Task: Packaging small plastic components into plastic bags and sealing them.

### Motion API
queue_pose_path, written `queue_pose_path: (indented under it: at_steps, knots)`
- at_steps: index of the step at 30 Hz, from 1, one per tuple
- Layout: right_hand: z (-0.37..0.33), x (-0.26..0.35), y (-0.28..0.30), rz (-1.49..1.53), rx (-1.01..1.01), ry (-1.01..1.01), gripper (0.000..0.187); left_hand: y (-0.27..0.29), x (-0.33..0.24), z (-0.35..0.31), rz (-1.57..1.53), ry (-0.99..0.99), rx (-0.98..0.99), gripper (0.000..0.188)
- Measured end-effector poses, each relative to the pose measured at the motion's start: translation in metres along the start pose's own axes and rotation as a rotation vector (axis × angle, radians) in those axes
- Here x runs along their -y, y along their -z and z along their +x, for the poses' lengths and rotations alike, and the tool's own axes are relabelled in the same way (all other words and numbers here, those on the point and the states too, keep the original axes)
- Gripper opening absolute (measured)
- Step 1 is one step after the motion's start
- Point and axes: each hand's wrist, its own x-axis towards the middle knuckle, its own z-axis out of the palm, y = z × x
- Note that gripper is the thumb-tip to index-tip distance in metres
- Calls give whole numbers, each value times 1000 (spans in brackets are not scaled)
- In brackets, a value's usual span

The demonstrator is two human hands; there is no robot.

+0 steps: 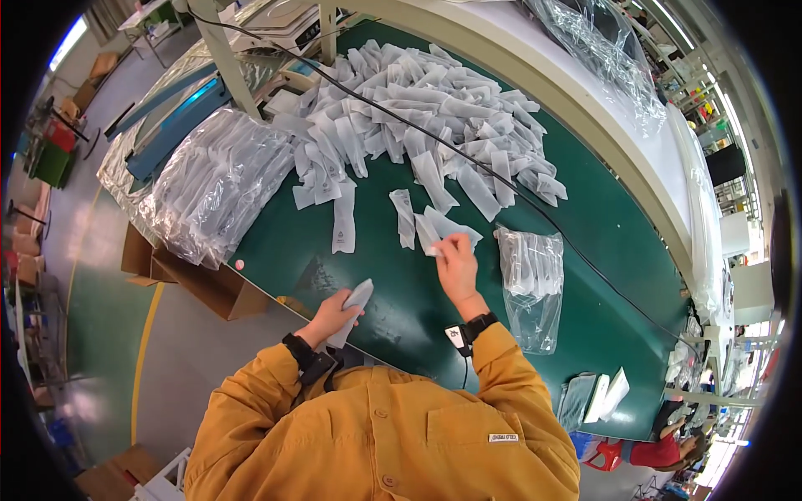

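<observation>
My left hand (330, 317) is closed round a small stack of narrow frosted packets (359, 297), held at the table's near edge. Farther forward, my right hand (457, 271) pinches the near end of a frosted packet (428, 236), which lies against another packet on the green table (401, 309). Just left of it rests a single packet (403, 217). A large loose pile of the same packets (418, 100) spreads over the far part of the table. Right of my right hand lies a clear bag (532, 280) with several packets in its far end.
Large clear bags full of packets (221, 179) sit at the left, beside a blue bag sealer (180, 125). A black cable (468, 163) crosses above the table. Cardboard boxes (200, 280) stand below the left edge. A raised white shelf (518, 42) runs along the far side.
</observation>
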Motion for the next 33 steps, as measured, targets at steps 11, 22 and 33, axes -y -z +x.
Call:
queue_pose_path:
  at_steps: [11, 22, 33]
  knots:
    - [23, 36, -3, 259, 161, -173, 16, -29, 2, 10, 696, -708, 18, 27]
    - [-18, 41, -16, 116, 568, -144, 32, -35, 11, 14, 803, -887, 42, 18]
    - [-58, 32, -33, 135, 517, -50, 40, -60, -25, 34, 929, -1126, -194, 11]
